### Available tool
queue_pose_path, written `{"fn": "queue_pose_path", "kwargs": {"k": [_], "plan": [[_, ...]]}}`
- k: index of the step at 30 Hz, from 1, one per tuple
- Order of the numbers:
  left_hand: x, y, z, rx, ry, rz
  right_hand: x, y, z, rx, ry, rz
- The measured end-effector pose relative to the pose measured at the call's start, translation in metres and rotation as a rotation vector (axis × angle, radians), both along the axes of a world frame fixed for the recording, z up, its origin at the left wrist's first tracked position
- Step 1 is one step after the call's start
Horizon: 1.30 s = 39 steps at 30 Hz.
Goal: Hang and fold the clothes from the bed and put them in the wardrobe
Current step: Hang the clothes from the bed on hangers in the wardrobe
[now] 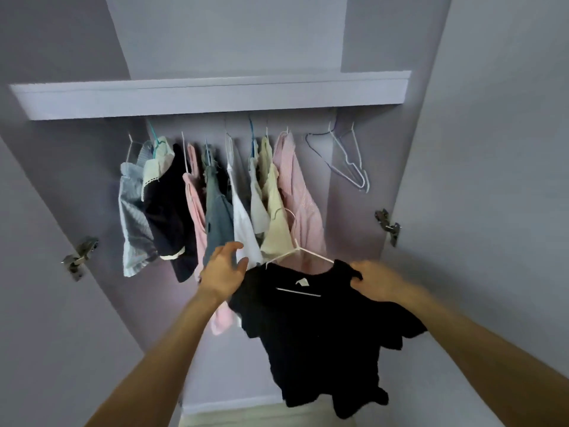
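Open wardrobe (492,149) filling the frame, shelf (212,95) across the upper part, row of garments (215,198) on hangers below it at centre, bare hangers (348,158) to their right

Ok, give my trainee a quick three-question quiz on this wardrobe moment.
1. True or false: the black short-sleeved top sits on a white wire hanger.
2. Which hand grips the top's shoulder? A) left B) right
3. Fill in: the empty wire hangers hang to the ____ of the pink striped shirt.

Key: 1 true. 2 B: right hand grips; left hand is open. 3 right.
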State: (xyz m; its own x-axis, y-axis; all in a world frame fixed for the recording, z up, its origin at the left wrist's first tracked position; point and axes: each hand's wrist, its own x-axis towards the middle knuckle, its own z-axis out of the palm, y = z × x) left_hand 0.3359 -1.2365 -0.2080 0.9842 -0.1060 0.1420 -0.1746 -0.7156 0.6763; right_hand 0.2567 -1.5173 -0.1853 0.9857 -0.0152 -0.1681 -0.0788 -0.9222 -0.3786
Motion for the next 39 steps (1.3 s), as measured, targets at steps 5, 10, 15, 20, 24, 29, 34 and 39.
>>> {"fn": "queue_pose_path", "kwargs": {"k": [5,10,15,20,24,29,34,39], "plan": [[0.003,-0.042,-0.004,-0.005,0.062,-0.128,-0.024,-0.037,0.003,0.058,0.118,-0.343],[0.011,-0.069,-0.005,0.006,0.060,-0.242,-0.023,-0.042,0.009,0.181,-0.001,-0.551],[0.025,-0.086,0.003,0.030,-0.009,-0.297,0.006,-0.031,0.024,0.116,-0.140,-0.613],[0.052,-0.098,0.020,0.091,-0.128,-0.323,0.048,-0.019,0.034,0.097,-0.236,-0.578],[0.090,-0.115,0.028,0.169,-0.211,-0.335,0.100,-0.017,0.048,0.177,-0.287,-0.558],[0.153,-0.152,0.026,0.458,-0.339,-0.337,0.175,-0.026,0.052,0.214,-0.367,-0.482],[0.203,-0.180,0.024,0.933,-0.459,-0.385,0.223,-0.038,0.041,0.197,-0.471,-0.478],[0.231,-0.163,0.015,0.887,-0.789,-0.458,0.272,-0.040,0.043,0.189,-0.563,-0.459]]}}
